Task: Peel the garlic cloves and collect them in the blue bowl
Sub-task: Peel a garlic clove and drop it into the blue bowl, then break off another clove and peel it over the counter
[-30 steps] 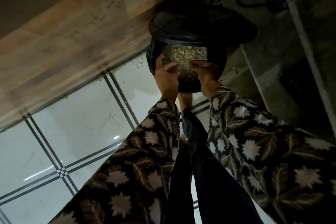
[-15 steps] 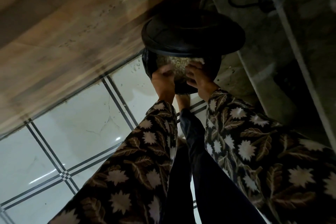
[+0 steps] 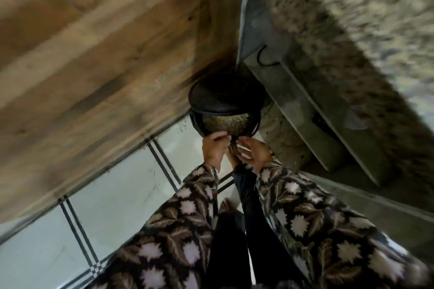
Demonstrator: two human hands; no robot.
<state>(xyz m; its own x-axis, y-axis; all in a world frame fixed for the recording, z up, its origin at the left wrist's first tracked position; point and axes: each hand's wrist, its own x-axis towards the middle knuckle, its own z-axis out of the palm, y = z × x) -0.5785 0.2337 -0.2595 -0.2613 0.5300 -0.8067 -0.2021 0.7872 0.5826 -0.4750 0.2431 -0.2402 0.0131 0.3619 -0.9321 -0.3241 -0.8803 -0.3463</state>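
Left hand [image 3: 215,148], right hand [image 3: 252,153] withdrawn to bin [image 3: 225,101] rim | grip blurred

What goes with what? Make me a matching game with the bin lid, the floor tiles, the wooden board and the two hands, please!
Things:
1. round black plastic lid
2. glossy floor tiles
3. big wooden board
4. left hand and right hand

Descriptions:
A. brown, in the top left of the picture
B. close together at the near edge of the round black bin
C. tipped up over the bin's opening
D. pale with dark double lines

Pairs: 1-C, 2-D, 3-A, 4-B.
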